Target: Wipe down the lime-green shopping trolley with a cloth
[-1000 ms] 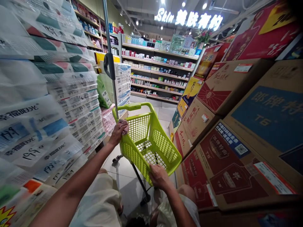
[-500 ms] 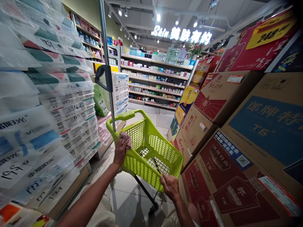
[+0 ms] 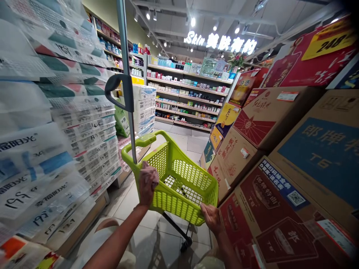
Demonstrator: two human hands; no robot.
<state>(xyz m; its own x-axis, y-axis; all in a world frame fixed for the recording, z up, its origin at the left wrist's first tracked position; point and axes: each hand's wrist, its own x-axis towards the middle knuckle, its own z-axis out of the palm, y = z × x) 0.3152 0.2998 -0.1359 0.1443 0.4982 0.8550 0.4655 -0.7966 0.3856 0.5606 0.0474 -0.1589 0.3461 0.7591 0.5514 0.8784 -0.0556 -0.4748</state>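
A lime-green plastic shopping basket cart (image 3: 179,207) stands in front of me, tilted in view, with a tall metal pole and a dark grey handle (image 3: 127,92) rising at its left. My left hand (image 3: 146,192) is closed around a crumpled pinkish cloth (image 3: 149,173) and presses it at the basket's near left rim. My right hand (image 3: 211,218) grips the basket's near right rim, thumb on top and fingers partly hidden behind it. Through the basket's grid floor (image 3: 185,186) the tiles show.
Wrapped tissue packs (image 3: 92,142) are stacked high along the left. Cardboard liquor cartons (image 3: 269,116) with price tags rise close on the right. Shelves of small cosmetics (image 3: 187,91) stand across the far end beyond the tiled floor (image 3: 179,140). A black caster (image 3: 186,243) supports the cart below.
My left hand and the cloth have shifted slightly right and down along the rim. My right hand has slid right, towards the basket's corner. The cart's handle leans a little further left.
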